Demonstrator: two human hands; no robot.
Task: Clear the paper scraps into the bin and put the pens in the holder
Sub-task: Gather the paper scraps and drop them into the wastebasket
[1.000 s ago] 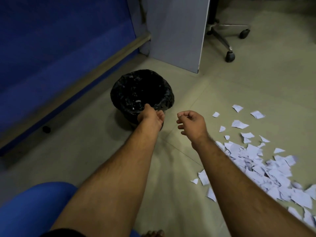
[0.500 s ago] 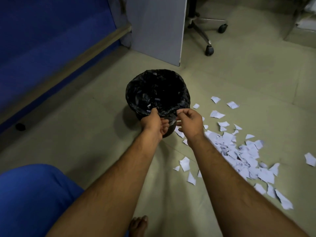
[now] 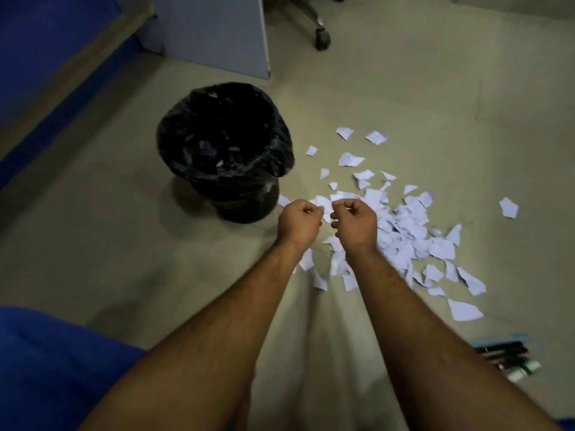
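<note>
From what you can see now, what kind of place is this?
Probably an office. A rolling chair base stands by a grey partition panel, and a bin lined with a black bag sits on the tiled floor beside torn paper scraps.

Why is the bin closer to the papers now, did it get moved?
Yes. The bin was out left of the paper scraps; now it sits right at their left edge. Both hands had hold of its rim.
</note>
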